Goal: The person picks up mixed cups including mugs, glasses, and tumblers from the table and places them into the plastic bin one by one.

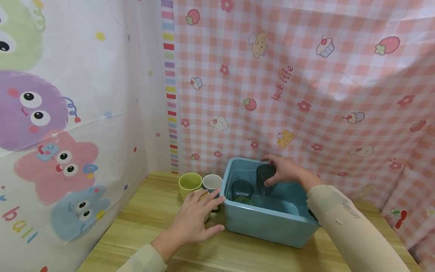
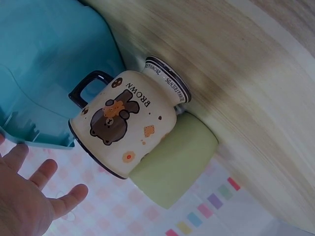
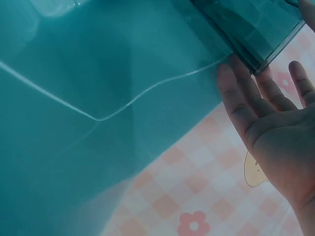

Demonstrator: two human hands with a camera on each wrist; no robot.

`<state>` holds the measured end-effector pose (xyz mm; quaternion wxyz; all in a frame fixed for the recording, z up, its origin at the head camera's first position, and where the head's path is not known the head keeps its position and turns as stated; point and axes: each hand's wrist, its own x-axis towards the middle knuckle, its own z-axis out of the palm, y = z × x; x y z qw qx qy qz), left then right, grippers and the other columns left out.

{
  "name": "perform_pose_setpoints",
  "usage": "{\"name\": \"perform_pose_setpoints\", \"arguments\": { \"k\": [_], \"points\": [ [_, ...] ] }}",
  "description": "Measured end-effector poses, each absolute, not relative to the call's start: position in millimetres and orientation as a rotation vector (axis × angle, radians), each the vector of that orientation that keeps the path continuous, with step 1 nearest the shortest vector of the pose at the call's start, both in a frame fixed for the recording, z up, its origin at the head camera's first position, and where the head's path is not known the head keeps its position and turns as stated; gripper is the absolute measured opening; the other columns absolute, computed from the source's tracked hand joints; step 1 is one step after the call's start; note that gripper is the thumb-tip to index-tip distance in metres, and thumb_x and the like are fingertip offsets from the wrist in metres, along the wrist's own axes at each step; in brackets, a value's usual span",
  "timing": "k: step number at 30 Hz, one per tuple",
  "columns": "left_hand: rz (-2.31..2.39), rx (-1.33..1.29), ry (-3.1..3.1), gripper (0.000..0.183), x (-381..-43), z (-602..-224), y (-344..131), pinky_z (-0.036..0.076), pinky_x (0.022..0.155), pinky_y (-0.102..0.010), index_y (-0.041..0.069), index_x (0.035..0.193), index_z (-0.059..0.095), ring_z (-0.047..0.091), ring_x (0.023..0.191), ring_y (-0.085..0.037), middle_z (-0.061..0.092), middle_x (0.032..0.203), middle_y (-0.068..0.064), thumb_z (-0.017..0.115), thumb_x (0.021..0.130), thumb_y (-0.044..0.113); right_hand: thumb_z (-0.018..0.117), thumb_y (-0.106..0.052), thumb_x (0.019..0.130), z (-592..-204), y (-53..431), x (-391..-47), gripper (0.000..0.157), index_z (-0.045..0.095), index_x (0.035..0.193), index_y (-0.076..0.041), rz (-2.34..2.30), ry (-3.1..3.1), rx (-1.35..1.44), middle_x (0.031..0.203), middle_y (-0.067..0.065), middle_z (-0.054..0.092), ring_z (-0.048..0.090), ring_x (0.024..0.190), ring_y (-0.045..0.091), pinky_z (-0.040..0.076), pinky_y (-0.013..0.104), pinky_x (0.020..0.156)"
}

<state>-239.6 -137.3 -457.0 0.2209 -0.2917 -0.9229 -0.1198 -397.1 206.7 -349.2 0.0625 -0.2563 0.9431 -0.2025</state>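
Note:
My right hand reaches into a blue plastic bin and grips a dark tinted drinking glass, thumb on one side and fingers on the other. A second tinted glass stands in the bin's left part. My left hand is spread, its fingertips close to the bin's left rim. Under it, largely hidden in the head view, is a cream mug with a brown bear print and a black handle. The left wrist view shows that mug upright beside the bin.
A yellow-green cup and a white cup stand left of the bin on the wooden table. Behind rises a pink checked cloth, and on the left hangs a white cartoon-print cloth.

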Motion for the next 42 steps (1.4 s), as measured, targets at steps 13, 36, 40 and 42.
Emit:
{"name": "perform_pose_setpoints", "arguments": {
  "k": [13,36,40,42],
  "points": [
    [-0.318,-0.812,-2.542,0.078,-236.5,-457.9,-139.7,0.044,0.115,-0.07,0.031,0.159,0.051,0.051,0.148,-0.041,0.039,0.174,0.007,0.071,0.093,0.067,0.092,-0.029,0.083,-362.2,203.2,-397.0,0.083,0.051,0.153,-0.012,-0.617,2.794,-0.794,0.148,0.026,0.059,0.058,0.133,0.043,0.051,0.062,0.111],
    [-0.361,-0.826,-2.556,0.08,-237.2,-455.3,-139.9,0.04,0.115,-0.075,0.028,0.16,0.051,0.049,0.15,-0.043,0.04,0.173,0.006,0.073,0.092,0.066,0.095,-0.024,0.078,-371.1,193.3,-396.6,0.074,0.059,0.141,-0.011,-0.399,2.735,-0.785,0.139,0.022,0.065,0.063,0.123,0.039,0.056,0.055,0.101],
    [-0.37,-0.826,-2.576,0.081,-237.9,-453.2,-139.1,0.039,0.117,-0.074,0.029,0.16,0.049,0.048,0.151,-0.042,0.039,0.174,0.007,0.073,0.092,0.065,0.096,-0.024,0.078,-369.4,193.7,-396.3,0.07,0.06,0.137,-0.013,-0.367,2.735,-0.773,0.136,0.02,0.066,0.063,0.117,0.034,0.057,0.054,0.1],
    [-0.38,-0.826,-2.59,0.081,-238.0,-452.2,-138.9,0.038,0.118,-0.074,0.03,0.161,0.048,0.047,0.151,-0.042,0.038,0.174,0.008,0.073,0.092,0.065,0.096,-0.024,0.078,-368.7,193.8,-396.4,0.069,0.061,0.137,-0.014,-0.348,2.734,-0.772,0.135,0.019,0.066,0.063,0.115,0.033,0.057,0.054,0.099]
  ]
}}
